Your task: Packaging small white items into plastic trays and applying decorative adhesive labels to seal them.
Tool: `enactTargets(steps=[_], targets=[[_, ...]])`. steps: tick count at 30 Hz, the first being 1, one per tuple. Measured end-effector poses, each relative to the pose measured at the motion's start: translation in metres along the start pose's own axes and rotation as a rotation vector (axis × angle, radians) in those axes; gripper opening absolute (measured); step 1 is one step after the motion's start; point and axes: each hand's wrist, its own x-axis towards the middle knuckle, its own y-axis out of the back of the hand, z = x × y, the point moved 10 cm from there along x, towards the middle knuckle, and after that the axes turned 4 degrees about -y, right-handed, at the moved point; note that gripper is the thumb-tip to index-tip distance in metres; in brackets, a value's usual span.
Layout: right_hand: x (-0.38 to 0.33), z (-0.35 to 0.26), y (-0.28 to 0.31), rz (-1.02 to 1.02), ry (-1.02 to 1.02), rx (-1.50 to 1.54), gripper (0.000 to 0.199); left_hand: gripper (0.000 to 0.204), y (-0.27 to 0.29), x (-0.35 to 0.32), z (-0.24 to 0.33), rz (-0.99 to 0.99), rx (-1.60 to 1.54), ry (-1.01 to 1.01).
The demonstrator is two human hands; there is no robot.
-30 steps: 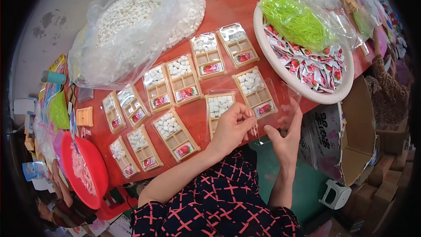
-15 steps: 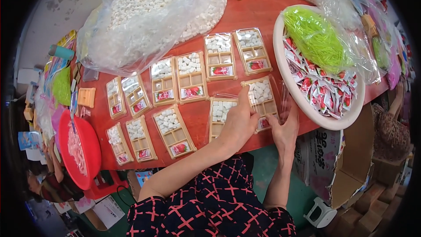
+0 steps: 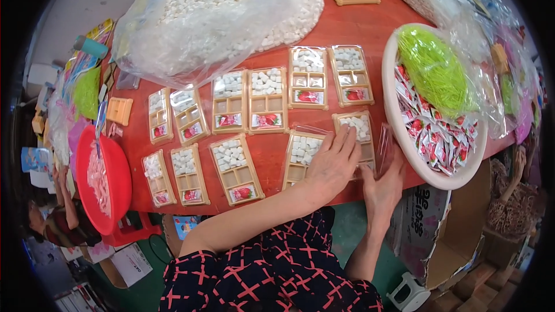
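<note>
My left hand [image 3: 334, 162] lies with its fingers stretched over a tan compartment tray [image 3: 366, 153] near the right front of the table. Its fingertips touch the white marshmallow-like pieces [image 3: 359, 122] in the tray's large compartment. My right hand [image 3: 383, 193] is at the tray's right side, thumb by the lower edge, its fingers curled around a clear plastic lid [image 3: 384, 147] standing beside the tray. To the left, partly under my left wrist, sits another filled tray [image 3: 300, 150] with clear plastic over it. My left hand hides part of both trays.
Several filled trays [image 3: 266, 101] with strawberry-print sachets stand in two rows. A clear bag of white pieces [image 3: 202, 29] lies behind them. At right is a white basin [image 3: 388, 75] of sachets and green shreds [image 3: 430, 69]; at left, a red basin [image 3: 118, 162]. Other people sit both sides.
My left hand has moved from gripping the tray's upper left edge to resting over its white pieces. My right thumb has slid down the tray's side. The whole view has shifted slightly.
</note>
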Motion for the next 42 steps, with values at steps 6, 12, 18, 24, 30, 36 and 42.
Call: enactTargets(steps=[6, 12, 18, 24, 30, 36, 42], targets=[[-0.045, -0.023, 0.034, 0.129, 0.322, 0.091, 0.079, 0.023, -0.041, 0.009, -0.016, -0.154, -0.353, 0.256], [-0.06, -0.113, 0.011, -0.188, 0.515, 0.166, 0.069, 0.04, 0.032, -0.031, -0.011, 0.29, -0.133, -0.048], [-0.093, -0.307, -0.136, -0.917, 0.757, 0.317, 0.089, 0.021, 0.149, -0.16, -0.137, 0.486, -0.272, 0.269], [-0.107, -0.443, -0.383, -0.955, 0.948, 0.066, 0.081, 0.023, 0.226, -0.279, -0.205, 0.597, -0.055, 0.68], [-0.128, -0.505, -0.496, -0.403, 1.291, -0.354, 0.08, 0.024, 0.237, -0.326, -0.222, 0.594, -0.189, 0.74], [-0.125, -0.528, -0.528, -0.267, 1.302, -0.355, 0.047, 0.025, 0.24, -0.345, -0.248, 0.54, -0.228, 0.718], [-0.125, -0.523, -0.543, -0.211, 1.472, -0.355, 0.061, 0.024, 0.223, -0.36, -0.269, 0.582, -0.398, 0.84]])
